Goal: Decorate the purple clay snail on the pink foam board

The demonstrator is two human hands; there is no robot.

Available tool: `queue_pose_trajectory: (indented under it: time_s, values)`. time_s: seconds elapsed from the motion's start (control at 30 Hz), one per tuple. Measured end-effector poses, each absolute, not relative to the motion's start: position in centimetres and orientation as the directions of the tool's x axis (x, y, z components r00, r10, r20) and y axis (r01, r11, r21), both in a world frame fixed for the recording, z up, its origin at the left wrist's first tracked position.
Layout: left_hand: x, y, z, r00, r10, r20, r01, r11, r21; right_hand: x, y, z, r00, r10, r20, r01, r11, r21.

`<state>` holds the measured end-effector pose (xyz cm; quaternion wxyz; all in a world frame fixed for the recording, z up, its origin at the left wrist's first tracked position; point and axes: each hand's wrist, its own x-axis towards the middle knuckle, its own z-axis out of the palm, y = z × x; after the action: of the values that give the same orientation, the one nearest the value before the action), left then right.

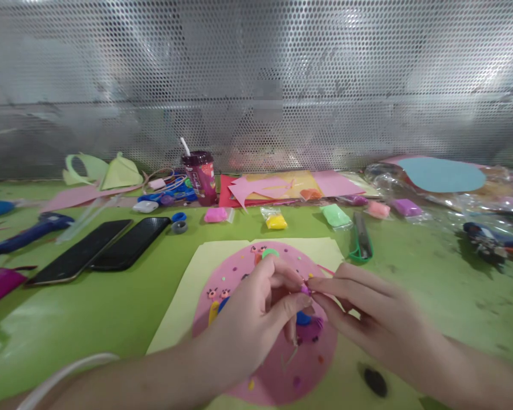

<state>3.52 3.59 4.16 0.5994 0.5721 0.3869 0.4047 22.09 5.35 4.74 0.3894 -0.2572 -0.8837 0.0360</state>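
The left hand (256,310) pinches a small purple piece (305,290) between thumb and fingers, and the right hand (367,307) closes its thumb and fingertips on that piece from the other side. The piece is held above a pink disc (235,262), which bears coloured dots and figures and lies on a pale yellow sheet (175,313) on the green desk (68,330). Beyond the sheet lie a yellow packet (276,222) and a green packet (336,216); 2 black phones (132,245) lie to the left.
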Motion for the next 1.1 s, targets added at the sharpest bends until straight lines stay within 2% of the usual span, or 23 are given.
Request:
queue_pose_trajectory:
  time_s: [0.17, 0.43, 0.7, 0.87, 1.1]
  values:
    - [3.4, 3.4, 4.1, 0.400, 0.916, -0.026, 0.007, 0.026, 1.000, 21.9, 5.3, 4.7, -0.567, 0.508, 0.648, 0.438, 0.852, -0.285]
    - [3.4, 3.6, 4.2, 0.403, 0.915, 0.002, 0.002, -0.003, 1.000, 21.5, 5.4, 5.7, -0.515, 0.597, 0.615, 0.432, 0.801, -0.415]
    - [3.6, 3.8, 4.4, 0.380, 0.925, -0.018, -0.011, 0.024, 1.000, 21.8, 5.1, 5.5, -0.556, 0.603, 0.572, 0.402, 0.798, -0.450]
    - [3.4, 3.7, 4.3, 0.384, 0.923, -0.029, 0.061, 0.007, 0.998, 21.9, 5.4, 5.7, -0.592, 0.643, 0.486, 0.379, 0.754, -0.537]
    - [3.3, 3.7, 4.0, 0.398, 0.917, -0.008, 0.046, -0.012, 0.999, 21.9, 5.8, 5.4, -0.575, 0.652, 0.494, 0.352, 0.742, -0.570]
